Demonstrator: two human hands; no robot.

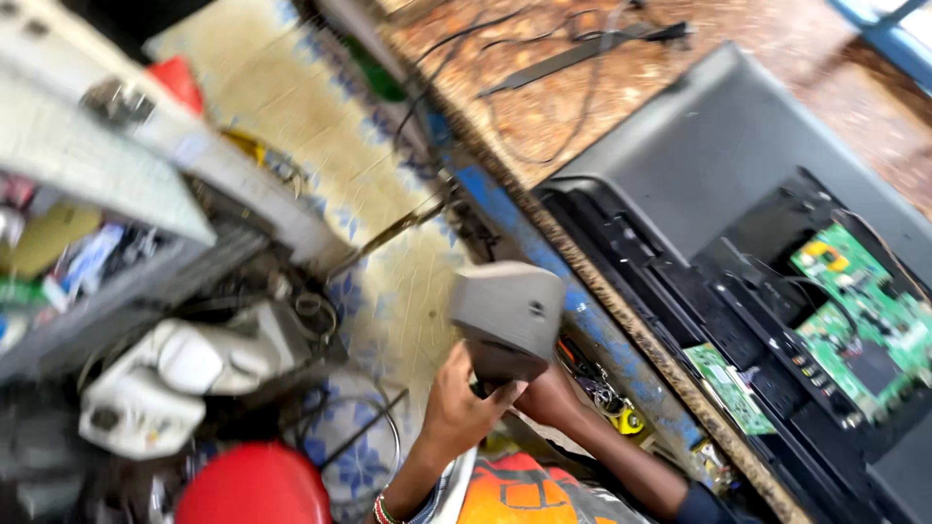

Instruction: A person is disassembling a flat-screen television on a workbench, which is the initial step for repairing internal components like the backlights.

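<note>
Both my hands hold a grey, wedge-shaped plastic part (509,312) below the edge of the workbench. My left hand (464,406), with a beaded band at the wrist, grips its lower left side. My right hand (547,393) supports it from underneath on the right, with my dark-sleeved forearm running off to the lower right. On the bench lies a flat television (718,155) with its back cover off. Inside it are a large green circuit board (859,315) and a smaller green board (730,383). The picture is blurred by motion.
The wooden bench top (544,107) has a blue front edge and carries black cables (573,53). On the patterned floor (291,107) sit white appliances (184,374), wire loops and a red round object (254,485). A cluttered shelf (87,204) stands at left.
</note>
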